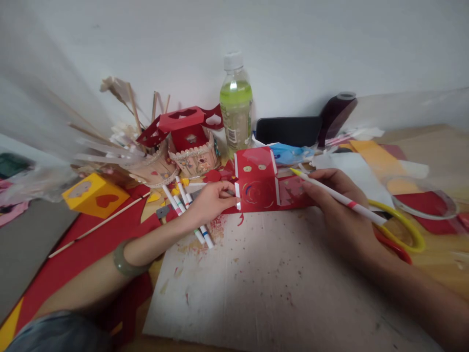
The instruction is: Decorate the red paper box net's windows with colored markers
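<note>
A red cut-out card [257,168] with white-edged tabs and drawn spiral marks is held up over the far edge of a pale board [256,274]. My left hand [214,201] pinches its left edge between thumb and fingers. My right hand [339,205] is closed around a white marker [344,199] with a yellow tip and a pink band. Its fingertips also meet the card's right flap [291,190]. The marker's tip points up and left, apart from the drawn marks. Several white markers [205,235] lie beside my left hand.
Behind the card stand a green drink bottle [236,107] and a dark phone [288,131]. A yellow box [95,195], a thin stick [102,222] and decorated cups [196,159] are left. Yellow-handled scissors [405,227] and a tape roll [449,208] are right.
</note>
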A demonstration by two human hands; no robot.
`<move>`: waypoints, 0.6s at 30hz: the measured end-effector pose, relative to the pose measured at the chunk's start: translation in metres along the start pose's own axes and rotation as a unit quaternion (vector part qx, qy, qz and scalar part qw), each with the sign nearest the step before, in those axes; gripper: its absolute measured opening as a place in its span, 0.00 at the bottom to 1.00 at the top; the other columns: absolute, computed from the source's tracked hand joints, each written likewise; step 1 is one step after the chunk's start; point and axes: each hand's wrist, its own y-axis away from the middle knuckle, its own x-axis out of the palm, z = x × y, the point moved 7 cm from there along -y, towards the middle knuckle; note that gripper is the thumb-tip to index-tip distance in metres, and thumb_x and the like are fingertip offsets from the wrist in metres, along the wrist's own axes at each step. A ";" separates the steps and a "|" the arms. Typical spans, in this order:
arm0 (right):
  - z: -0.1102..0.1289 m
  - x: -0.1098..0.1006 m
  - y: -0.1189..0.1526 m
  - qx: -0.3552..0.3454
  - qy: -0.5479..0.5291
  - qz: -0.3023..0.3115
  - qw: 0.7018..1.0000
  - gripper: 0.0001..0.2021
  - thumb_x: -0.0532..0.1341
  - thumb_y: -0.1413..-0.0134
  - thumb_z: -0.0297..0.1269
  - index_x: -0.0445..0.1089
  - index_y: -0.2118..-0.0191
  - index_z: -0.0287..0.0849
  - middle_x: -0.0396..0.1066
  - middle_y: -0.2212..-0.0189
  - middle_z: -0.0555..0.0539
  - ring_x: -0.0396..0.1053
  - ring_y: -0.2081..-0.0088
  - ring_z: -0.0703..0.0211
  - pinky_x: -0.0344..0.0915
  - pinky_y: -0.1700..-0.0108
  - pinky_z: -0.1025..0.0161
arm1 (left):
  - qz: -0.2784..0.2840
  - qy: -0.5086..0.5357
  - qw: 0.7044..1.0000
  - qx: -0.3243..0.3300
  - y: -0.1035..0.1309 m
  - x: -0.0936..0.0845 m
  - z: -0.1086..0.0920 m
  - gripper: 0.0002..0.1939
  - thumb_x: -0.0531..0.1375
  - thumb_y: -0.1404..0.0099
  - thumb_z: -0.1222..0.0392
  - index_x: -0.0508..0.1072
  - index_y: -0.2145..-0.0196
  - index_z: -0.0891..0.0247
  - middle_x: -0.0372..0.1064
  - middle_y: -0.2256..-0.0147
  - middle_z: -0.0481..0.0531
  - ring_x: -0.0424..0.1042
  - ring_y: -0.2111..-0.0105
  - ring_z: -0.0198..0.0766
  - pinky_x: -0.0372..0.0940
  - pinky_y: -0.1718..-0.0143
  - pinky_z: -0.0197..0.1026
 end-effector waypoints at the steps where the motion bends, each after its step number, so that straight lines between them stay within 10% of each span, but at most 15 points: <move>1: -0.001 0.000 0.000 0.001 -0.002 0.002 1.000 0.08 0.62 0.52 0.43 0.64 0.68 0.47 0.64 0.72 0.53 0.62 0.71 0.61 0.59 0.70 0.63 | 0.001 0.001 1.000 0.001 0.000 0.000 0.000 0.07 0.64 0.46 0.63 0.68 0.71 0.64 0.71 0.78 0.46 0.70 0.76 0.32 0.63 0.74 0.33; 13: -0.002 -0.001 -0.001 0.004 -0.053 -0.003 0.999 0.08 0.64 0.53 0.40 0.65 0.68 0.47 0.65 0.72 0.54 0.63 0.72 0.63 0.59 0.70 0.64 | 0.043 0.004 0.998 0.048 0.004 0.003 -0.001 0.05 0.60 0.43 0.61 0.66 0.71 0.64 0.71 0.75 0.45 0.69 0.75 0.30 0.61 0.72 0.31; 18: 0.004 -0.006 0.000 0.000 -0.064 -0.019 0.998 0.06 0.64 0.51 0.37 0.65 0.68 0.47 0.65 0.73 0.54 0.63 0.72 0.64 0.60 0.71 0.66 | 0.037 -0.121 0.978 0.165 0.015 0.000 -0.014 0.07 0.59 0.41 0.59 0.69 0.73 0.64 0.70 0.75 0.47 0.66 0.75 0.30 0.60 0.73 0.31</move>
